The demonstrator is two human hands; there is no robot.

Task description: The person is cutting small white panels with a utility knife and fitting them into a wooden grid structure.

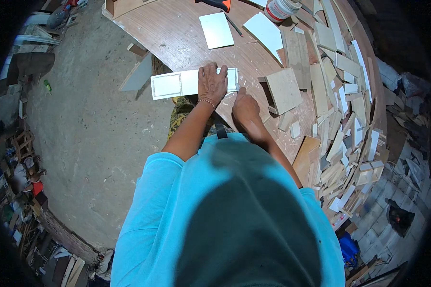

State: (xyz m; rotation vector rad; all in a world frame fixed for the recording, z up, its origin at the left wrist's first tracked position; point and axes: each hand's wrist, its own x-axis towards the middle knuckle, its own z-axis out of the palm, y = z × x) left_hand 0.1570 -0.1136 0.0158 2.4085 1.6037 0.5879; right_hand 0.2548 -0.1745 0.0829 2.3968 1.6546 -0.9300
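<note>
A long, narrow white board (190,82) with thin lines marked on its face lies across the near edge of the table, its left end jutting out over the floor. My left hand (212,85) presses on it right of the middle, fingers reaching over the far edge. At the board's right end, my right hand (245,107) is closed around a thin, blade-like tool (237,87); the fist hides most of it, so its exact kind cannot be made out. The tool's tip is against or very near the board's end.
A small wooden box piece (282,91) stands right of my right hand. Farther back are a square white panel (217,31), a dark pencil (233,25), a larger white panel (265,34) and a tub (281,9). Wood offcuts (340,143) crowd the table's right side.
</note>
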